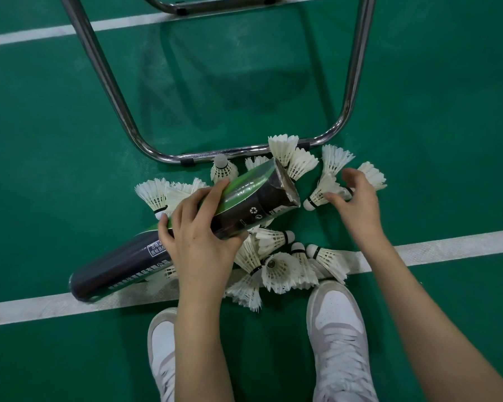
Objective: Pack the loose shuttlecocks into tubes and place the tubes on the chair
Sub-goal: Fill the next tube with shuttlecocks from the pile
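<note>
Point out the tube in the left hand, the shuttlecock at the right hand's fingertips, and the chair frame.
tube [244,198]: head view, on its green-and-black wall.
shuttlecock [321,192]: head view, on its white feathers.
chair frame [215,154]: head view, on the floor bar.

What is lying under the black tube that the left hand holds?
Loose shuttlecocks lie on the green floor under the tube held by the left hand. How many it covers cannot be seen.
</note>
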A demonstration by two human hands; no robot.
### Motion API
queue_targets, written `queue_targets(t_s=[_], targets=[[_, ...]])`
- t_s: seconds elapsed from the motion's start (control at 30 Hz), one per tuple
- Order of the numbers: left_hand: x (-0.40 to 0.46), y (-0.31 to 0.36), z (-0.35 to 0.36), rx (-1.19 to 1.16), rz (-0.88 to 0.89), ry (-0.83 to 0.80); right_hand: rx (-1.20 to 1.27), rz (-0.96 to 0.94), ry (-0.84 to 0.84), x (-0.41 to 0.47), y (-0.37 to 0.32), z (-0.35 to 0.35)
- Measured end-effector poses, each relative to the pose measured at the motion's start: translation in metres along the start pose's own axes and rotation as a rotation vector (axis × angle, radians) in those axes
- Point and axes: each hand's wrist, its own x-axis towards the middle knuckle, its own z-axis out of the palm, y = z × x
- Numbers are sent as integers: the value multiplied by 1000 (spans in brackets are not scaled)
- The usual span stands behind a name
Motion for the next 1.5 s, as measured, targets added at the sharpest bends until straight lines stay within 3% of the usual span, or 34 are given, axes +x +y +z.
queue_targets(t_s=[0.13,0.47,0.7,0.83,1.0,1.17,1.5], targets=[[-2,-2,1,11,-2,-3,31,121,-17,0,4,7],[-4,-6,1,36,-48,-33,2,129,-52,-8,-3,9],[-6,-7,1,44,-34,-29,354,68,42,-27,-52,-21],[-6,-6,0,30,-46,-29,515,-27,-30,-48,-80,-30],[-5,-2,1,33,-31,-30,543,-153,-217,-71,-97,-24],[-5,2,4,37,-13,-32,526,-179,-289,-82,-100,-15],[-3,3,1,25,-10,-27,450,-198,-244,-89,-111,-12]])
